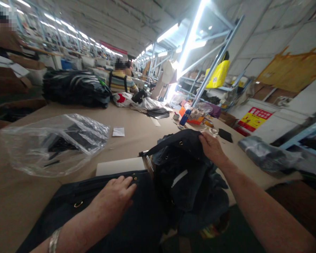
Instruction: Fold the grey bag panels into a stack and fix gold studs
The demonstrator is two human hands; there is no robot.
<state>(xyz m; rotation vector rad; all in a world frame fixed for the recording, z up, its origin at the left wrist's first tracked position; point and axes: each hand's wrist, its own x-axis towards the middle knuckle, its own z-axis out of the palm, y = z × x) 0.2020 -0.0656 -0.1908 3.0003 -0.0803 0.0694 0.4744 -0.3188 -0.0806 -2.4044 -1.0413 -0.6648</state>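
My left hand lies flat, fingers stretched out, on a flat black bag with gold rings at the table's near edge. A silver bracelet sits on that wrist. My right hand is closed on the top edge of a crumpled black bag that stands in a heap of dark fabric to the right of the flat one. A white card lies just beyond the flat bag.
A clear plastic bag with dark parts lies at left on the brown table. Black bags are piled at the far left. A seated person works at the far end. Small clutter and a blue bottle sit far right.
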